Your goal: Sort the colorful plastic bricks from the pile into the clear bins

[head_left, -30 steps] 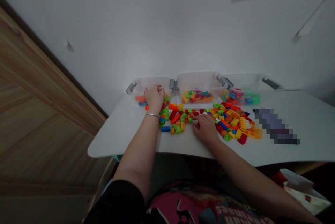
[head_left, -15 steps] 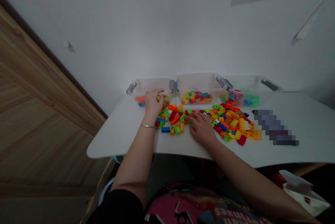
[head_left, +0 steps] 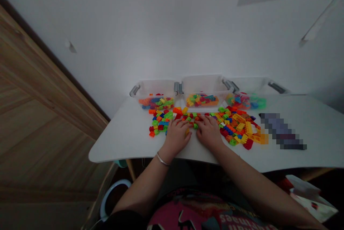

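Observation:
A spread of colourful toy building bricks (head_left: 238,118) lies on the white table (head_left: 115,140). My left hand (head_left: 176,134), with a bangle at the wrist, rests over the left part of the spread, its fingers stretched forward and thumb apart. Close by on the right, my right hand (head_left: 209,130) lies with its fingers reaching onto the bricks in the middle. A green brick (head_left: 195,126) shows beside its fingertips. Neither hand visibly lifts a brick; what is under the fingers is hidden.
Behind the bricks stand three clear plastic bins, the left bin (head_left: 158,87), middle bin (head_left: 202,81) and right bin (head_left: 252,84), each with bricks or coloured pieces inside. A blurred dark flat object (head_left: 282,131) lies at the right. The wall (head_left: 172,25) rises directly behind.
My left hand has come back from above the left bin, moving right and toward me to the bricks on the table. My right hand has hardly moved.

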The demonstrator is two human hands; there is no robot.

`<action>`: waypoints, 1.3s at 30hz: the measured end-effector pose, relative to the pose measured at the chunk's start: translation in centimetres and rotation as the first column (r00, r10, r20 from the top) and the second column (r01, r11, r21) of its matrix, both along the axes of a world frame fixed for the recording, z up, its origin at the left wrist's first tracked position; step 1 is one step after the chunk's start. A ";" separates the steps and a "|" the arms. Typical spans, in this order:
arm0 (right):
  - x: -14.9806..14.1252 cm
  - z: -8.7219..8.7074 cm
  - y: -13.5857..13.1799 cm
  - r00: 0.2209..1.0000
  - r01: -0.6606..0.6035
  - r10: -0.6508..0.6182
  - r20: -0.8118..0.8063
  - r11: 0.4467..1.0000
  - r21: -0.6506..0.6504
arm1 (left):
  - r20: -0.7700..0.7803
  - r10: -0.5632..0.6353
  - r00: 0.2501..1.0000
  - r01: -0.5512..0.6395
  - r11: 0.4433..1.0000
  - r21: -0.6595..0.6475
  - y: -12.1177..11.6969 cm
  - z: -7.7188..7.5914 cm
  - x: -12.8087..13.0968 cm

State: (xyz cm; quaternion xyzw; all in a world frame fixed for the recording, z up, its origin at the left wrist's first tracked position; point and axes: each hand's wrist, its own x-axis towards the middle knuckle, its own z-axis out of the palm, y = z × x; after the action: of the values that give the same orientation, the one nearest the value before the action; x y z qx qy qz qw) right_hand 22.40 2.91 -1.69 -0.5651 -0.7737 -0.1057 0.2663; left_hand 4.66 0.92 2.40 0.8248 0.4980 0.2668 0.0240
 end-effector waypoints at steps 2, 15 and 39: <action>0.0 0.1 0.0 1.000 0.014 -0.014 -0.010 1.000 0.006 | -0.038 -0.003 0.999 0.002 1.000 -0.003 -0.3 -0.4 0.1; 0.5 0.3 0.3 0.998 0.051 -0.049 -0.035 0.997 0.064 | -0.102 -0.027 0.994 0.027 1.000 -0.011 -0.5 -0.8 0.1; 0.3 0.5 -0.3 0.973 -0.184 0.189 -0.136 0.982 0.046 | 0.335 0.108 0.936 -0.096 0.994 -0.052 3.1 1.9 -1.8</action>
State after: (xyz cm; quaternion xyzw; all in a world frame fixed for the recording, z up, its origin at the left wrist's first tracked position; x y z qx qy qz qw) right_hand 22.71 2.65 -1.15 -0.4915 -0.8008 -0.0532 0.3381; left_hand 2.81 3.99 4.25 0.7394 0.5331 0.3963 0.1097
